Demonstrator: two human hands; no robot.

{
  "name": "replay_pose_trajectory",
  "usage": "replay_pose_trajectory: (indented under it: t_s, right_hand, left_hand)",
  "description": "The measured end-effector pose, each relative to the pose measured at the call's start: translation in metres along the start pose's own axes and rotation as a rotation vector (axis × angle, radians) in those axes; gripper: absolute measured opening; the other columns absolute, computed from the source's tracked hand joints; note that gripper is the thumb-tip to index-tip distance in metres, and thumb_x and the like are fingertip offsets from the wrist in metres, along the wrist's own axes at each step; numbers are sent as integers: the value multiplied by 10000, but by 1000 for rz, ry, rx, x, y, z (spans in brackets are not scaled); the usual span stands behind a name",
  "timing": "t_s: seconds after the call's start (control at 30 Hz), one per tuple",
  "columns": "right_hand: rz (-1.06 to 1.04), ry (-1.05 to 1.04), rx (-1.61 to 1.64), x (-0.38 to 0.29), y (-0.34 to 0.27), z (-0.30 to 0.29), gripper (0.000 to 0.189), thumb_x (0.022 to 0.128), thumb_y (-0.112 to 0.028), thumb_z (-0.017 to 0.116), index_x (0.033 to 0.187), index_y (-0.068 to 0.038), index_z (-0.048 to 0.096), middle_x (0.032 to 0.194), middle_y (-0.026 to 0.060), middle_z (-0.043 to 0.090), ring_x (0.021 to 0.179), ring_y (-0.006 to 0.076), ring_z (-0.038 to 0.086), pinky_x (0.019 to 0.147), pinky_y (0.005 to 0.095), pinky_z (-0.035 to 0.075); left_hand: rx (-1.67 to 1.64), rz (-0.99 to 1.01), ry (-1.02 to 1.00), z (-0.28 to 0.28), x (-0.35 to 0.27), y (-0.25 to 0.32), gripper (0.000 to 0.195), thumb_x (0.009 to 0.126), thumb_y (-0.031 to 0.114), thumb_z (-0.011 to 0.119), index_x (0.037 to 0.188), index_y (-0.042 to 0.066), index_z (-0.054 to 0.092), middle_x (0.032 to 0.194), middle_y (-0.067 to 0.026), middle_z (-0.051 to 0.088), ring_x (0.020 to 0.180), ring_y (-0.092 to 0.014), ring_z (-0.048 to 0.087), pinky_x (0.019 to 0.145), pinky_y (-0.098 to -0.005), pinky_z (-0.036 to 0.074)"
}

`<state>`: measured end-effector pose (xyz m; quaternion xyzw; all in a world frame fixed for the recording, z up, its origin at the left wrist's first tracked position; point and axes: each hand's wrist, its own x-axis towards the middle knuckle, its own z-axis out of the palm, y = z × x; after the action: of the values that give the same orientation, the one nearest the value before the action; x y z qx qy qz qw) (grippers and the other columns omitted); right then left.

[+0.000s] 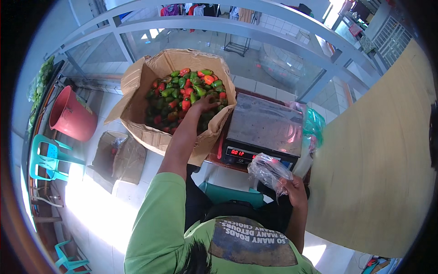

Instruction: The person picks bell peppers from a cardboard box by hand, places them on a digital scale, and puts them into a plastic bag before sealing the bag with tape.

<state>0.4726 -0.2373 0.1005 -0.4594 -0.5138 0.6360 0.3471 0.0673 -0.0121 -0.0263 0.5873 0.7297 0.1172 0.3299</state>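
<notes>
A large open cardboard box holds many small green, red and orange peppers. My left hand reaches into it from the near side and rests on the peppers. Its fingertips are partly lost among them, so a grip cannot be made out. At the right, my right hand pinches the end of a clear plastic bag. A spot of red shows at the bag, but its source is unclear. The bag hangs before the lit display of a digital scale, whose metal platform bears no load.
A wooden panel stands close on my right. Beside the scale lies green plastic. To the left are a red bucket, a turquoise plastic chair and a smaller carton. A metal railing runs behind the box.
</notes>
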Motion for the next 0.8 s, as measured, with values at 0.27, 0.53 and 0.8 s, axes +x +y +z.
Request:
replay_pose_trajectory:
  t_s: [0.27,0.53,0.8]
  right_hand:
    - [1,66,48,-1,4,3,189,790,-218,573,802,-30,583,627,-30,509,529,33,402,474,200,294]
    - [17,43,-18,1,0,4,189,800,-222,562,825,-37,590,661,-27,545,557,34,430,498,195,318]
    - [12,3,-3,2,0,8,192,801,-213,561,836,-26,587,673,-14,555,556,40,436,494,198,327]
  left_hand:
    - [-176,216,-79,9,18,-16,747,662,456,614,1267,129,323,1185,-161,458,1081,-286,454,901,-355,359]
    - [-67,157,-211,4,8,3,688,634,356,638,1217,96,381,1210,-151,425,1099,-262,429,899,-345,361]
    - [22,57,-156,4,0,-4,720,611,382,674,1197,81,384,1164,-167,465,1069,-282,453,878,-346,373]
